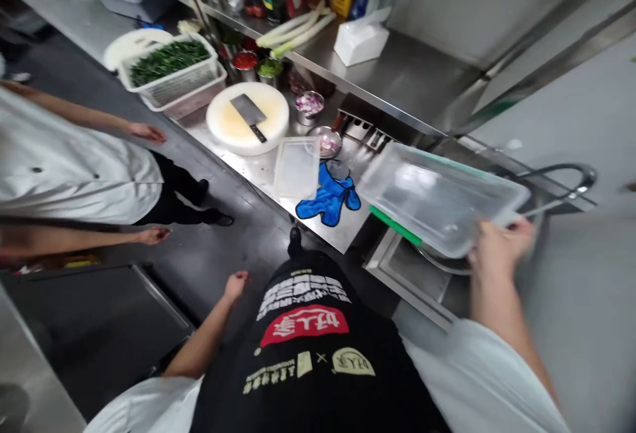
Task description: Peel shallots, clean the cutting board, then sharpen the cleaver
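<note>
Apron (318, 347); R hand (498, 242) w/ tub (440, 198)

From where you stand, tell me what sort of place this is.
Probably a commercial kitchen: a cleaver lies on a round chopping board, and a white plastic basket holds leafy greens.

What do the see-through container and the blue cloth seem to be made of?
See-through container: probably smooth plastic; the walls are translucent, with glossy highlights. Blue cloth: apparently soft, matte fabric, perhaps microfibre; it lies crumpled and dark-edged.
</note>
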The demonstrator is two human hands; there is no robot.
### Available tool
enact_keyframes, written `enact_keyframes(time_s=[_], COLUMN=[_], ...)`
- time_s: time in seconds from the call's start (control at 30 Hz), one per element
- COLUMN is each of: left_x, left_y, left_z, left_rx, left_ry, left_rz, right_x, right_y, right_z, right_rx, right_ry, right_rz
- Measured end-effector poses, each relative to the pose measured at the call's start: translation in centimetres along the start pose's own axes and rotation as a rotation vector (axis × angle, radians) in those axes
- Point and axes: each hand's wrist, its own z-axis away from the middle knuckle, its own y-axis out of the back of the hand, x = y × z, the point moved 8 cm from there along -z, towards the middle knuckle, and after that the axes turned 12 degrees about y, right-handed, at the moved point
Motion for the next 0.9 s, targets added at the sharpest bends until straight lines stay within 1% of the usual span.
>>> enact_keyframes(time_s=[0.03, 0.07, 0.1, 0.13, 0.17, 0.2, 0.23, 0.27, 0.3, 0.33, 0.37, 0.43, 0.47, 0.53, 0.6, 0.63, 0.7, 0.77, 0.83, 0.9], left_x=[4.0, 8.4, 13.4, 18.4, 23.0, 27.3, 30.9, 34.0, 36.4, 38.2, 39.3, 40.0, 39.8, 38.6, 36.6, 35.5, 33.8, 33.2, 33.7, 34.9], left_y=[1.4, 2.8, 4.3, 5.9, 7.2, 8.4, 9.3, 10.3, 11.3, 12.4, 13.4, 15.0, 15.7, 16.9, 18.4, 19.3, 20.9, 22.4, 23.6, 24.2], left_z=[-0.7, -1.2, -1.2, -0.8, -0.2, 0.7, 1.7, 2.7, 3.6, 4.4, 5.0, 5.7, 5.7, 5.3, 4.2, 3.4, 1.8, 0.1, -1.3, -2.4], left_rx=[0.01, 0.022, 0.024, 0.022, -0.024, -0.078, -0.152, -0.213, -0.242, -0.247, -0.238, -0.222, -0.227, -0.224, -0.165, -0.129, -0.075, -0.062, -0.075, -0.102], left_ry=[-0.056, -0.115, -0.233, -0.35, -0.441, -0.514, -0.561, -0.596, -0.616, -0.624, -0.622, -0.6, -0.587, -0.561, -0.524, -0.503, -0.477, -0.479, -0.488, -0.502], left_rz=[0.025, 0.054, 0.153, 0.269, 0.365, 0.455, 0.52, 0.556, 0.586, 0.601, 0.607, 0.614, 0.621, 0.664, 0.73, 0.757, 0.782, 0.786, 0.794, 0.799], right_x=[1.5, 3.1, 4.4, 5.4, 6.1, 6.5, 6.7, 6.7, 6.5, 6.3, 6.0, 5.9, 6.2, 7.5, 9.9, 11.4, 14.3, 15.9, 15.8, 14.1], right_y=[-2.9, -6.3, -10.2, -14.1, -18.1, -21.8, -25.3, -28.5, -31.3, -33.8, -35.9, -39.2, -40.3, -41.4, -41.1, -40.4, -38.5, -36.7, -35.5, -35.1], right_z=[1.3, 2.9, 4.7, 6.8, 8.9, 11.1, 13.2, 15.3, 17.1, 18.7, 20.0, 21.6, 21.8, 21.2, 20.3, 20.1, 20.6, 21.5, 21.6, 20.4], right_rx=[-0.081, -0.2, -0.33, -0.463, -0.583, -0.688, -0.774, -0.844, -0.905, -0.964, -1.024, -1.149, -1.202, -1.252, -1.254, -1.258, -1.286, -1.284, -1.185, -1.025], right_ry=[-0.068, -0.145, -0.194, -0.227, -0.246, -0.253, -0.256, -0.262, -0.27, -0.274, -0.271, -0.216, -0.153, 0.023, 0.156, 0.175, 0.143, 0.093, 0.06, 0.078], right_rz=[-0.045, -0.087, -0.13, -0.173, -0.212, -0.243, -0.266, -0.28, -0.286, -0.283, -0.267, -0.171, -0.084, 0.16, 0.453, 0.596, 0.826, 0.956, 1.003, 0.951])
